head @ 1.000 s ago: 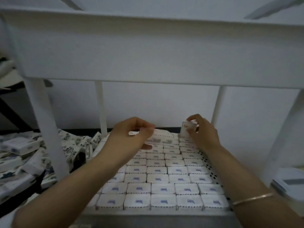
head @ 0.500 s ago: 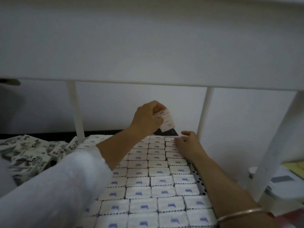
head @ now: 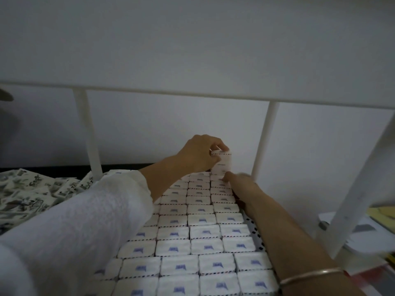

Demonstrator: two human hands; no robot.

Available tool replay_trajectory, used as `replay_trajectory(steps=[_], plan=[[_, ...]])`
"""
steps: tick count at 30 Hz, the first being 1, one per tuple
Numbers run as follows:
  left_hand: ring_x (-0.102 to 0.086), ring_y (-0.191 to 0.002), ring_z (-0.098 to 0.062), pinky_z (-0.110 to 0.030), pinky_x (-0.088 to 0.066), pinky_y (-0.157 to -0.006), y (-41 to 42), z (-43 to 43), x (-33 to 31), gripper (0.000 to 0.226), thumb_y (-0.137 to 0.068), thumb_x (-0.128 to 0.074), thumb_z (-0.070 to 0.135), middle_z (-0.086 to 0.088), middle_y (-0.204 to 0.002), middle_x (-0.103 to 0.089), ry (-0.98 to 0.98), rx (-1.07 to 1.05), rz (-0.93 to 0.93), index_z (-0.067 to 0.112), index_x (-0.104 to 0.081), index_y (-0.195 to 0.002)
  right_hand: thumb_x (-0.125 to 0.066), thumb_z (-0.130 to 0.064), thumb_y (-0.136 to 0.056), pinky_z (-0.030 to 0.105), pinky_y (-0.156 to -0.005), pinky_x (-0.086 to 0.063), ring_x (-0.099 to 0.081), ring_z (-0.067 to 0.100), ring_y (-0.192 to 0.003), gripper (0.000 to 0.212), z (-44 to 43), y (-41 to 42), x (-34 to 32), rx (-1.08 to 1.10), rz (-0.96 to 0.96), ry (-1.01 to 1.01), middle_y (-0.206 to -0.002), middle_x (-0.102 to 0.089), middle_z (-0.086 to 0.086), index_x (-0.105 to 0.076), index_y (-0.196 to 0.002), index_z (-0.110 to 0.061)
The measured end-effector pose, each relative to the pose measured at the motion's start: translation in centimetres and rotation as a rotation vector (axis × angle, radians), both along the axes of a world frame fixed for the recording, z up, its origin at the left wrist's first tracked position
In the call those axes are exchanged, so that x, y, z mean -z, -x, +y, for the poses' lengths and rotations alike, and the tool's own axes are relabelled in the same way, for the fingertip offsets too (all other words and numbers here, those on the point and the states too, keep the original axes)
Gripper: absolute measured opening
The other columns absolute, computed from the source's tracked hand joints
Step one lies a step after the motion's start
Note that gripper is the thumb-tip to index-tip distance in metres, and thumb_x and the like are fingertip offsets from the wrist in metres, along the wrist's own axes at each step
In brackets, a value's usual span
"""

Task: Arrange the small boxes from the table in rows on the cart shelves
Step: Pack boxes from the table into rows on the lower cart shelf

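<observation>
Deep inside the white metal cart shelf, the left hand pinches 1 small white upright box above the packed rows of flat white boxes, while the blurred right hand touches its base, grip unclear.

left hand: arm in white sleeve reaches forward, fingers pinched shut on a small box, held upright | right hand: bare arm stretched forward, bangle at wrist, palm down, blurred, fingertips just under the box

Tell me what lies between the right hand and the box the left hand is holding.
Nothing: in the head view the right hand has its fingertips at the lower edge of the upright box pinched by the left hand.
</observation>
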State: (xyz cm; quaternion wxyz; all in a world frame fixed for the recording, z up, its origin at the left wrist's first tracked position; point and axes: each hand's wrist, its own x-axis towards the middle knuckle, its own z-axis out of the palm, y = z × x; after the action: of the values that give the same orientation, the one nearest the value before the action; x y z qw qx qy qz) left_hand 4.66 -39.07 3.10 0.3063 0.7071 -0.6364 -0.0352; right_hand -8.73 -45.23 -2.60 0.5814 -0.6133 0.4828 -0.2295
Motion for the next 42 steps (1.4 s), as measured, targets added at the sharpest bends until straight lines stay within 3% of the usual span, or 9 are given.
replay_trajectory(steps=[6,11,14,17,20,26,30,35,42], plan=[[-0.060,-0.103,-0.013,-0.023,-0.046,-0.089,0.5,-0.7,0.4,0.033,-0.090,-0.063,0.013,-0.002,-0.125,-0.064,-0.086,0.022,-0.040,0.024,-0.066,-0.121,-0.059,-0.022,-0.085,0.020,-0.040,-0.044,-0.059,0.014,-0.036,0.016,-0.1,-0.2,0.1,0.015,0.000,0.009,-0.046,-0.062,0.001,-0.059,-0.090,-0.007],[-0.053,-0.093,-0.009,-0.021,-0.041,-0.081,0.5,-1.3,1.2,0.033,-0.089,-0.064,0.012,0.000,-0.123,-0.063,-0.178,-0.008,-0.098,0.025,-0.066,-0.119,-0.059,-0.024,-0.084,0.024,-0.047,-0.047,-0.061,0.017,-0.048,0.018,-0.1,-0.3,0.1,0.017,0.040,0.053,-0.065,-0.063,0.006,-0.060,-0.090,-0.008],[-0.052,-0.093,-0.010,-0.022,-0.041,-0.080,0.6,-1.3,1.2,0.035,-0.089,-0.063,0.016,-0.001,-0.123,-0.062,-0.197,-0.018,-0.158,0.024,-0.063,-0.123,-0.056,-0.040,-0.085,0.030,-0.068,-0.052,-0.064,0.021,-0.076,0.032,-0.6,-0.1,0.3,-0.021,0.214,0.253,-0.085,-0.067,0.006,-0.065,-0.096,-0.011],[-0.057,-0.101,-0.016,-0.027,-0.044,-0.083,1.5,-0.9,2.0,0.036,-0.090,-0.059,0.018,-0.002,-0.122,-0.064,-0.213,-0.029,-0.299,0.024,-0.062,-0.126,-0.060,-0.048,-0.084,0.029,-0.069,-0.046,-0.061,0.017,-0.083,0.042,-0.5,0.5,0.5,-0.017,0.219,0.419,-0.088,-0.063,0.000,-0.063,-0.105,-0.011],[-0.050,-0.109,-0.019,-0.034,-0.045,-0.091,1.9,0.0,2.8,0.036,-0.094,-0.054,0.019,-0.006,-0.126,-0.057,-0.187,-0.055,-0.353,0.027,-0.061,-0.129,-0.063,-0.038,-0.088,0.026,-0.065,-0.042,-0.057,0.007,-0.078,0.032,-0.2,0.7,0.5,-0.051,0.212,0.661,-0.085,-0.056,-0.012,-0.045,-0.113,-0.026],[-0.051,-0.117,-0.026,-0.039,-0.045,-0.096,2.7,3.8,2.8,0.034,-0.098,-0.043,0.015,-0.007,-0.126,-0.054,-0.242,-0.105,-0.294,0.014,-0.054,-0.130,-0.051,-0.029,-0.096,0.032,-0.074,-0.049,-0.060,0.014,-0.080,0.007,0.1,0.6,0.5,-0.118,0.222,0.672,-0.094,-0.066,-0.003,-0.057,-0.100,-0.028],[-0.047,-0.123,-0.019,-0.035,-0.041,-0.103,3.3,8.3,1.1,0.038,-0.095,-0.047,0.012,-0.001,-0.133,-0.053,-0.093,-0.189,-0.150,0.020,-0.055,-0.131,-0.043,-0.026,-0.098,0.025,-0.064,-0.043,-0.057,0.010,-0.081,0.016,0.5,0.8,0.1,-0.108,0.274,0.656,-0.102,-0.064,-0.003,-0.058,-0.104,-0.029],[-0.058,-0.105,-0.006,-0.027,-0.047,-0.093,3.5,16.5,0.2,0.028,-0.094,-0.049,0.020,0.013,-0.119,-0.063,-0.087,-0.164,-0.104,0.034,-0.068,-0.109,-0.035,-0.023,-0.099,0.028,-0.085,-0.039,-0.053,0.018,-0.108,0.036,2.2,1.5,-2.0,-0.181,0.424,0.644,-0.129,-0.058,0.000,-0.060,-0.125,-0.024],[-0.055,-0.089,0.012,-0.011,-0.043,-0.072,5.1,25.7,0.8,0.022,-0.093,-0.055,0.023,0.025,-0.099,-0.064,-0.017,-0.138,-0.085,0.040,-0.068,-0.098,-0.047,-0.012,-0.091,0.024,-0.087,-0.040,-0.052,0.018,-0.115,0.036,10.8,3.0,-3.9,-0.206,0.316,0.992,-0.124,-0.062,-0.004,-0.061,-0.122,-0.023]])
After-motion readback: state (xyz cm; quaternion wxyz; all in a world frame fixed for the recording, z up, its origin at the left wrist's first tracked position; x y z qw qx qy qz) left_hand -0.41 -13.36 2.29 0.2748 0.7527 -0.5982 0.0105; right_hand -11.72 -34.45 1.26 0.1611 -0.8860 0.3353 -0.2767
